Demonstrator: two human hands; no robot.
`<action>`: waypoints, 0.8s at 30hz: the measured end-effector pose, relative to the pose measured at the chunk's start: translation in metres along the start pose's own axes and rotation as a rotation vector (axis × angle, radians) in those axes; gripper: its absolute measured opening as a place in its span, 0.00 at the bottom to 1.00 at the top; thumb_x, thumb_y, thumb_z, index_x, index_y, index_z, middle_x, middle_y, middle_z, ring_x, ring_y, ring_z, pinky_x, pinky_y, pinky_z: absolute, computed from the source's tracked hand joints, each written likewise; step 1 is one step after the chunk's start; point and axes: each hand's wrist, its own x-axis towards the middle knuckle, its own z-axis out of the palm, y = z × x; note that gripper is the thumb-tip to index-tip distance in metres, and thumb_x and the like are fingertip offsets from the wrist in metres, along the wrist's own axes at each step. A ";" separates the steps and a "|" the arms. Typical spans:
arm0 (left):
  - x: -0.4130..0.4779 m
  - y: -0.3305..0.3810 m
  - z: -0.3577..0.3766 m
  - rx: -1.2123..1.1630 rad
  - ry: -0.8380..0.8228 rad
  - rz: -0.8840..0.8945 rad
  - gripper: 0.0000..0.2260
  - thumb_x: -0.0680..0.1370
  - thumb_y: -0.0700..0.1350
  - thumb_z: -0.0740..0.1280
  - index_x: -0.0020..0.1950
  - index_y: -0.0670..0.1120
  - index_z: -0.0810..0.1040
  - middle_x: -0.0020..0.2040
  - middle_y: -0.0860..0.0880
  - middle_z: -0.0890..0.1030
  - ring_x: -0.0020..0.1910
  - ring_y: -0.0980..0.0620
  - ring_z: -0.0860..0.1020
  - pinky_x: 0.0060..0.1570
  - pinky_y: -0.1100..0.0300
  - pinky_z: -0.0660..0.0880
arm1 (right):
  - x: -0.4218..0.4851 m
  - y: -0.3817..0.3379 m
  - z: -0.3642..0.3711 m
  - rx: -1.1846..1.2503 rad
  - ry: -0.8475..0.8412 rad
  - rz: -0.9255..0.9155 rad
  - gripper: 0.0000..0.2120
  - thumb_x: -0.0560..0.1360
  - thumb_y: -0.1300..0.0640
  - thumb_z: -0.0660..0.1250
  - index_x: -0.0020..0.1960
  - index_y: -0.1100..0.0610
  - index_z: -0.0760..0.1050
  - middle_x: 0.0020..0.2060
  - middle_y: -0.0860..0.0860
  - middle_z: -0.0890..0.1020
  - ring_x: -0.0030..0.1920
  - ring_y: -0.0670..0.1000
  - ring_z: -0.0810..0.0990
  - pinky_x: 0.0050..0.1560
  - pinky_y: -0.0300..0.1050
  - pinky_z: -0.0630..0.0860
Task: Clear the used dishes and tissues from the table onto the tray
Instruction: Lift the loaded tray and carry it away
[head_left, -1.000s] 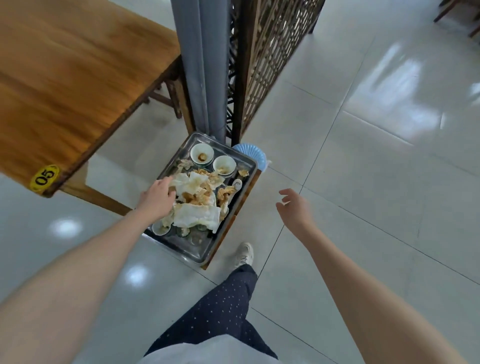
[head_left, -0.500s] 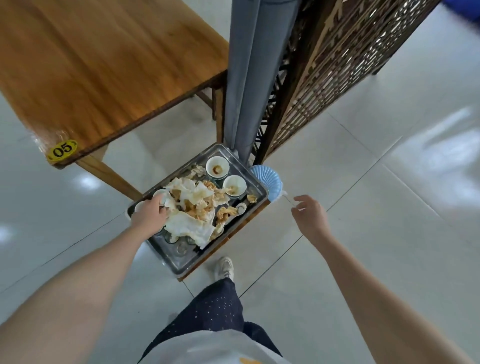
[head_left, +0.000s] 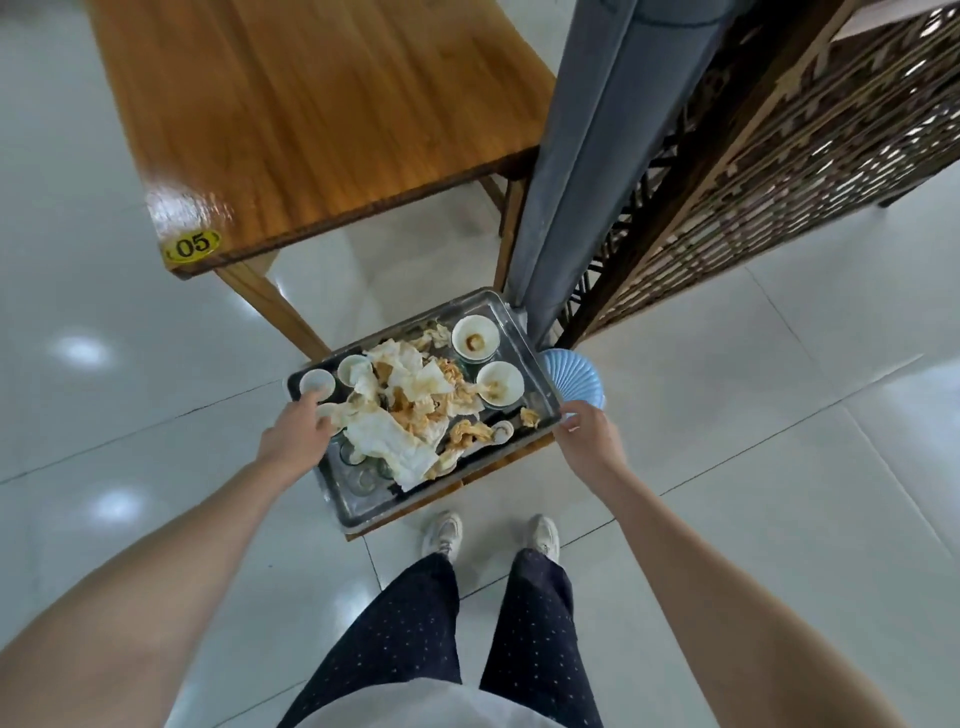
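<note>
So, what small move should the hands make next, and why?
Probably close both hands on the tray rim and lift: the left hand and right hand are at its opposite sides, with tissues and bowls piled inside.

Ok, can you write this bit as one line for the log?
tray: holds tissues, bowls | left hand: at left rim | right hand: at right rim | grip: unclear

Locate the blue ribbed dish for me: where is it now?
Head view, right of centre: the blue ribbed dish sits just outside the tray's right rim, at the foot of the grey post, just beyond the right hand.
</note>
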 end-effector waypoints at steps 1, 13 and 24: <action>-0.005 -0.002 0.003 -0.016 -0.003 -0.031 0.18 0.81 0.45 0.58 0.71 0.44 0.65 0.61 0.38 0.75 0.60 0.37 0.73 0.59 0.44 0.70 | 0.007 -0.003 0.001 -0.018 -0.024 -0.025 0.11 0.76 0.65 0.61 0.55 0.58 0.77 0.46 0.54 0.81 0.33 0.42 0.72 0.24 0.29 0.64; -0.076 0.014 0.074 -0.176 0.067 -0.356 0.19 0.82 0.45 0.56 0.74 0.46 0.63 0.67 0.42 0.72 0.64 0.41 0.72 0.62 0.47 0.67 | 0.078 0.024 0.006 -0.148 -0.304 -0.174 0.12 0.78 0.61 0.63 0.61 0.59 0.75 0.54 0.54 0.81 0.48 0.50 0.75 0.45 0.39 0.68; -0.064 -0.001 0.089 -0.295 0.221 -0.429 0.20 0.81 0.43 0.58 0.73 0.45 0.64 0.67 0.39 0.71 0.66 0.39 0.71 0.65 0.46 0.66 | 0.136 0.020 0.043 -0.154 -0.307 -0.220 0.15 0.77 0.63 0.60 0.63 0.58 0.73 0.52 0.54 0.81 0.45 0.49 0.76 0.43 0.41 0.69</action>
